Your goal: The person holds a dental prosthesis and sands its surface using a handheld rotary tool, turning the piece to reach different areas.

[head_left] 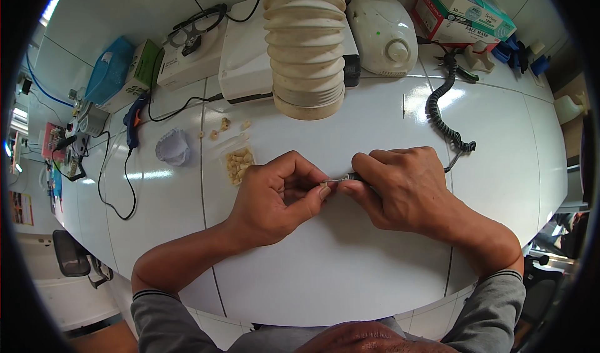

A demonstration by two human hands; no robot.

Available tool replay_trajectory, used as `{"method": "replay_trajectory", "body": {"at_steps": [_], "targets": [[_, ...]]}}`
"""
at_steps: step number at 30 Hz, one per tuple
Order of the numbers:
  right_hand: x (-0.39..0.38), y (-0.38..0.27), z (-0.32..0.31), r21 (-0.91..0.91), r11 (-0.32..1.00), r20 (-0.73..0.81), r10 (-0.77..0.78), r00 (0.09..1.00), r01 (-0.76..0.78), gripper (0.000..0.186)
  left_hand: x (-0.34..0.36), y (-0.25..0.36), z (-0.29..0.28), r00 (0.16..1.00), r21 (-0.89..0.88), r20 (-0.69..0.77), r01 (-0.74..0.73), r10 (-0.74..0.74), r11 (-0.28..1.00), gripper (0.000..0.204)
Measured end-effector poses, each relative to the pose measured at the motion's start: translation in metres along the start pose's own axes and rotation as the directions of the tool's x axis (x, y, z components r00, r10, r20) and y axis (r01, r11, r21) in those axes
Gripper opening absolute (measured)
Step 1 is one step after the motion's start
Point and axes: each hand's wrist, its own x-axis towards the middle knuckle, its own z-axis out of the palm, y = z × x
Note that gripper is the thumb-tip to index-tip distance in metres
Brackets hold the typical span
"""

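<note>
Both my hands meet above the middle of the white table. My right hand [406, 187] is closed round a rotary handpiece [354, 176], its thin metal bur pointing left. Between thumb and fingertips, my left hand [265, 200] pinches a tiny pale piece [325, 183] right at the bur's tip; it looks like a false tooth, though the fingers cover most of it. Beside my left hand lies a clear plastic bag [239, 165] of small cream-coloured teeth. A few loose tooth-like pieces [225, 123] sit behind it, and a whitish dental cast [172, 147] stands farther left.
A wide ribbed hose [306, 53] hangs over the far middle. Behind it stand a white control unit [382, 34] and stacked mask boxes [462, 12]. A coiled black cord [440, 103] and a thin rod [403, 106] lie right. A blue-black corded tool [133, 120] lies left.
</note>
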Motion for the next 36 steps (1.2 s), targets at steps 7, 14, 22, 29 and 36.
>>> {"method": "replay_trajectory", "body": {"at_steps": [7,14,22,29,36], "targets": [[-0.0002,-0.0004,-0.0007,0.008,1.000,0.002,0.003,1.000,-0.003,0.039,-0.0001,-0.0002,0.0003,1.000,-0.006,-0.003,-0.013,0.013,1.000,0.014],[0.0004,-0.0011,-0.0003,-0.008,1.000,0.001,0.018,1.000,-0.018,0.044,0.0006,0.0007,0.0008,1.000,-0.014,-0.009,-0.007,0.007,1.000,0.014],[0.0012,-0.0014,-0.0014,-0.003,1.000,0.013,0.009,1.000,-0.009,0.043,0.0002,0.0003,-0.0010,1.000,-0.002,0.000,-0.015,0.015,1.000,0.015],[0.0004,-0.0014,-0.0001,-0.010,1.000,0.003,0.010,1.000,-0.010,0.043,0.0003,0.0010,-0.0004,1.000,-0.034,-0.008,0.014,-0.014,0.999,0.015],[0.0015,-0.0012,-0.0055,-0.005,1.000,0.038,0.019,0.999,-0.018,0.042,0.0031,-0.0035,-0.0011,1.000,-0.068,0.000,-0.018,0.018,0.998,0.015]]}}
